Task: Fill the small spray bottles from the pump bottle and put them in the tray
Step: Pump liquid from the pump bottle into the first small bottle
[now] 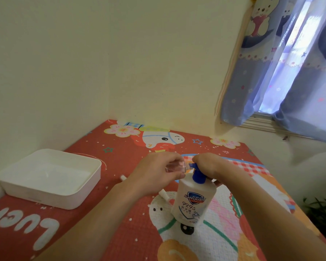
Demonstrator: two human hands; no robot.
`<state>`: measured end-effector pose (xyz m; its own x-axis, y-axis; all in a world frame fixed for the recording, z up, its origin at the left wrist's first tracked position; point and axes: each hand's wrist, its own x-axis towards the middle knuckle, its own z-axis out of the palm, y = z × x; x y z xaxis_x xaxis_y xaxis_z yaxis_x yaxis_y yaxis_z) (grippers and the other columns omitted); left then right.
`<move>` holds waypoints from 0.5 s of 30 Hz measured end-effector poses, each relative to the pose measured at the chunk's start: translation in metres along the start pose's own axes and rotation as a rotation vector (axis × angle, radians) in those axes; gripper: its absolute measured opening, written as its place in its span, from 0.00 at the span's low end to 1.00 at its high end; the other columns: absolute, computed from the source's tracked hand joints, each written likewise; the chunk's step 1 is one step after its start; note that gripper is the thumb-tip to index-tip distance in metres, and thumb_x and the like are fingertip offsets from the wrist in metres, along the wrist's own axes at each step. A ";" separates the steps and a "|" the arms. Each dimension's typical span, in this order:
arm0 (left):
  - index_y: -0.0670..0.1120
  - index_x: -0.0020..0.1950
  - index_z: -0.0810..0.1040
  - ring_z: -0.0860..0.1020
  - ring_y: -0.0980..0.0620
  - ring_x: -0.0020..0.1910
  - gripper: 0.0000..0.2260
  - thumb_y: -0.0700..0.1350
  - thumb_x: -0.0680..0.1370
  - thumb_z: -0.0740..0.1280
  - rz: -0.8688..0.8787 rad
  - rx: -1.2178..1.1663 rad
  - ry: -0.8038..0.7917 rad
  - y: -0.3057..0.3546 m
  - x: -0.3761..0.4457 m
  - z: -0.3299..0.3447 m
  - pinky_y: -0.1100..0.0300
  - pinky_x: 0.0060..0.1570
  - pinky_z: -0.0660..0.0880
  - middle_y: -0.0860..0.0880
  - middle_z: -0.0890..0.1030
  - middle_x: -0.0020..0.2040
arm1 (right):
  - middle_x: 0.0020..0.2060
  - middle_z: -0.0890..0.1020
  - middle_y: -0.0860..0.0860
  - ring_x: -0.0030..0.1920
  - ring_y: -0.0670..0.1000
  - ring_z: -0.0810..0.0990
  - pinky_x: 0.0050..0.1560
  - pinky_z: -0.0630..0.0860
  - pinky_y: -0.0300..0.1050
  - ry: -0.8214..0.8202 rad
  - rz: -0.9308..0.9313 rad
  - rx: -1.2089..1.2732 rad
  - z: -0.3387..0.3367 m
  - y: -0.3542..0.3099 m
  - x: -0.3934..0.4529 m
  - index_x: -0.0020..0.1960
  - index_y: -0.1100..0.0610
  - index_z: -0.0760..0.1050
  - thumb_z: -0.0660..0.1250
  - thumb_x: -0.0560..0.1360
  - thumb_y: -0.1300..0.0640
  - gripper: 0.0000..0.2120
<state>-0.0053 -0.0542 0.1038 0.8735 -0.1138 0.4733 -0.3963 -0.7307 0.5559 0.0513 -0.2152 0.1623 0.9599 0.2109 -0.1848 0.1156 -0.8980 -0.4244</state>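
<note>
A clear pump bottle (193, 201) with a blue pump head and a Safeguard label stands on the table near the middle. My right hand (208, 163) lies on top of the pump head. My left hand (159, 169) holds a small clear spray bottle (174, 166) on its side, its mouth at the blue nozzle. The small bottle is partly hidden by my fingers. Two white spray caps (163, 195) (123, 178) lie on the cloth under my left forearm. The white tray (49, 178) sits at the left with nothing in it.
A red cartoon-print cloth (94, 213) covers the table, which stands in a wall corner. A window with a blue curtain (282, 72) is at the right. A green plant (322, 211) stands beyond the table's right edge.
</note>
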 end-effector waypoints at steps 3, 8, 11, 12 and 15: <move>0.53 0.56 0.80 0.78 0.62 0.47 0.13 0.51 0.73 0.73 -0.013 -0.024 0.016 0.000 -0.001 0.001 0.64 0.48 0.74 0.59 0.82 0.49 | 0.47 0.71 0.57 0.47 0.53 0.70 0.50 0.71 0.46 -0.020 -0.068 -0.166 0.000 -0.001 0.000 0.50 0.59 0.66 0.52 0.82 0.63 0.05; 0.52 0.57 0.80 0.78 0.63 0.47 0.13 0.50 0.73 0.74 -0.016 -0.029 0.017 0.001 -0.003 0.001 0.66 0.48 0.73 0.58 0.82 0.50 | 0.51 0.76 0.59 0.47 0.54 0.72 0.55 0.75 0.51 -0.054 -0.068 -0.192 -0.002 -0.006 -0.005 0.50 0.59 0.66 0.51 0.83 0.61 0.06; 0.53 0.57 0.80 0.77 0.62 0.48 0.14 0.51 0.73 0.73 -0.008 -0.003 0.016 0.002 -0.002 -0.002 0.64 0.49 0.74 0.58 0.82 0.51 | 0.58 0.78 0.63 0.53 0.60 0.80 0.55 0.77 0.53 -0.092 -0.009 -0.091 -0.005 -0.004 -0.008 0.50 0.61 0.68 0.51 0.83 0.57 0.10; 0.53 0.58 0.79 0.77 0.62 0.48 0.14 0.51 0.73 0.73 -0.008 -0.009 0.017 0.002 -0.001 -0.002 0.65 0.49 0.74 0.58 0.82 0.51 | 0.56 0.79 0.62 0.54 0.62 0.81 0.53 0.78 0.54 -0.110 0.020 -0.011 -0.007 -0.002 -0.008 0.51 0.63 0.71 0.51 0.82 0.53 0.15; 0.54 0.57 0.79 0.76 0.65 0.47 0.14 0.52 0.73 0.73 0.003 -0.022 0.027 0.003 0.000 -0.004 0.67 0.48 0.73 0.61 0.81 0.49 | 0.49 0.82 0.59 0.50 0.60 0.83 0.47 0.79 0.52 -0.157 0.125 0.171 -0.014 -0.001 -0.008 0.55 0.62 0.75 0.47 0.79 0.37 0.31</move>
<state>-0.0074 -0.0540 0.1086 0.8645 -0.0973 0.4931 -0.4051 -0.7156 0.5690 0.0467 -0.2212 0.1764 0.9111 0.1712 -0.3749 -0.0596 -0.8453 -0.5309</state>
